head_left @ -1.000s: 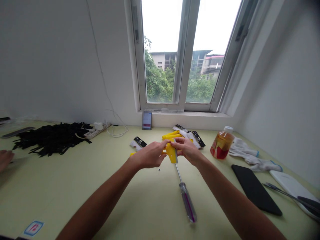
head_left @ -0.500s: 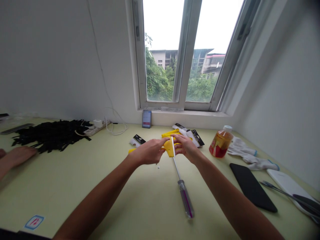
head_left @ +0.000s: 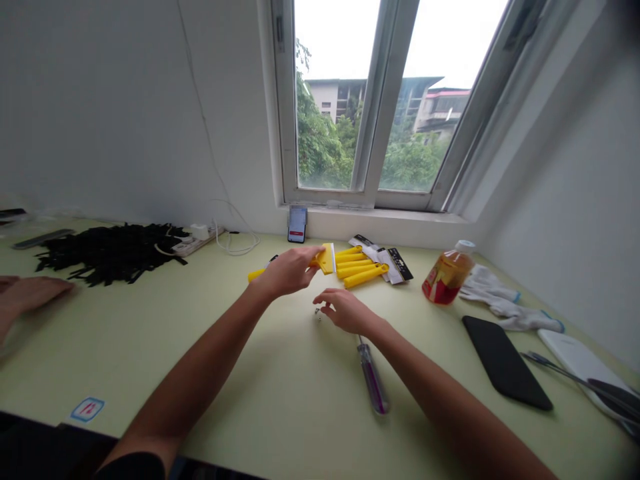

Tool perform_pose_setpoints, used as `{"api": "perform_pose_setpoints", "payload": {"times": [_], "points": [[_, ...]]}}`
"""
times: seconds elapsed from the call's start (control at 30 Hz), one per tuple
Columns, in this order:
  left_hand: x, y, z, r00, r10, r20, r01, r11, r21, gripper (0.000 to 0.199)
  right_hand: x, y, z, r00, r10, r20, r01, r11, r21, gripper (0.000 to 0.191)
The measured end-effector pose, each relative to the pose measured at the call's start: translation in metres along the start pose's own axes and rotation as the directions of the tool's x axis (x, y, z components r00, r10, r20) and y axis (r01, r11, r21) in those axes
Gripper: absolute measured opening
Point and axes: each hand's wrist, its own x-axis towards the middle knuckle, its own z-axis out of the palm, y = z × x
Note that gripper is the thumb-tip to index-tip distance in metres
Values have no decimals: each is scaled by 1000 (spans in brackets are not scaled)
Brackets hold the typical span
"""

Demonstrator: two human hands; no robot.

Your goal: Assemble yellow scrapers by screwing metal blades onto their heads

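My left hand (head_left: 287, 272) is shut on a yellow plastic scraper (head_left: 325, 259), whose metal-edged blade points away from me and whose handle (head_left: 256, 275) sticks out past my hand. My right hand (head_left: 345, 311) rests low over the tabletop, fingers curled, holding nothing I can see. Just beyond its fingertips lies a small metal screw or nut (head_left: 318, 313). A screwdriver with a clear purple-striped handle (head_left: 373, 379) lies nearby, its shaft running up towards my right wrist. Several more yellow scrapers (head_left: 357, 267) lie side by side on black-and-white packaging cards (head_left: 393, 265).
A co-worker's hand (head_left: 35, 292) lies at the left, near a heap of black strips (head_left: 110, 253) and a power strip (head_left: 193, 243). At the right are an amber bottle (head_left: 447, 275), white gloves (head_left: 505, 303), a black phone (head_left: 505, 363) and a white board (head_left: 575, 360).
My hands have separated. The left has carried the yellow scraper away and to the left, while the right has dropped towards the small metal part. The view has tilted upward slightly.
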Motion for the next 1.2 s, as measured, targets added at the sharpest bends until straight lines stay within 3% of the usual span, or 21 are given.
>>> {"api": "perform_pose_setpoints", "payload": {"times": [0.17, 0.33, 0.5, 0.63, 0.73, 0.83, 0.93, 1.2], "points": [[3, -7, 7, 998, -44, -39, 36, 983, -181, 45, 6, 3, 12, 992, -80, 100, 95, 983, -156, 34], [6, -24, 19, 985, -170, -7, 152, 897, -415, 43, 8, 9, 19, 984, -116, 132, 142, 967, -211, 38], [5, -27, 22, 965, -242, 104, 250, 710, -659, 39, 4, 9, 16, 995, -95, 18, 97, 978, -184, 27], [5, -17, 22, 950, -215, 226, 305, 488, -818, 32, 4, 3, -11, 981, -83, -177, 67, 993, -94, 18], [5, -6, 24, 928, -230, 292, 356, 322, -877, 35, 4, -6, -41, 924, -58, -378, 52, 998, -25, 10], [6, 8, 25, 922, -210, 324, 363, 189, -912, 39, 0, -19, -63, 801, -41, -597, 88, 995, 49, 6], [5, 21, 23, 933, -159, 322, 343, 124, -931, 39, -4, -32, -71, 701, -56, -711, 143, 988, 64, 3], [2, 28, 14, 943, -121, 310, 325, 142, -935, 36, -8, -39, -66, 679, -47, -733, 127, 991, 53, 3]]}}
